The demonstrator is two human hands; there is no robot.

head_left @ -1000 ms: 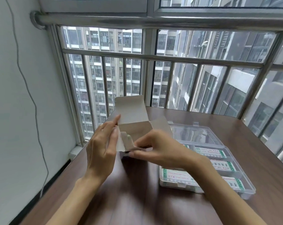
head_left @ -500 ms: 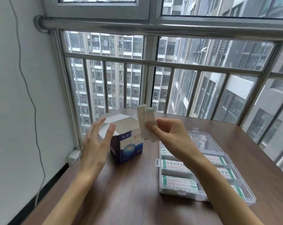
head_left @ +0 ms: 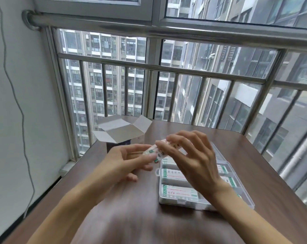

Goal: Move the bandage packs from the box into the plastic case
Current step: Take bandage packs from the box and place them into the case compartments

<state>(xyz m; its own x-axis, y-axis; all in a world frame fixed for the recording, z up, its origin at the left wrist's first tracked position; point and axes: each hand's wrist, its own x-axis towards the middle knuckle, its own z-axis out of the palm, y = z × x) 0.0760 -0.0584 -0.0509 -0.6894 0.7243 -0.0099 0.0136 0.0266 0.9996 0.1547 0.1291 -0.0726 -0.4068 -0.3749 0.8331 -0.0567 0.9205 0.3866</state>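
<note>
A small cardboard box (head_left: 120,132) with dark blue sides stands at the table's far left, its white flaps spread. To its right lies the clear plastic case (head_left: 244,199), with white-and-green bandage packs (head_left: 177,191) in its compartments. Above the case's left end, both hands hold one bandage pack (head_left: 153,151) between them. My left hand (head_left: 124,163) pinches its left end. My right hand (head_left: 189,157) grips it from above with curled fingers and hides much of the case.
The brown wooden table (head_left: 131,217) sits in a corner, with a white wall (head_left: 17,120) on the left. A barred metal window railing (head_left: 184,71) runs along its far edge. A thin grey cable (head_left: 22,117) hangs down the wall.
My right hand drew a bandage pack out of the box and brought it down over the case. My left hand let go of the box and now pinches the pack too.
</note>
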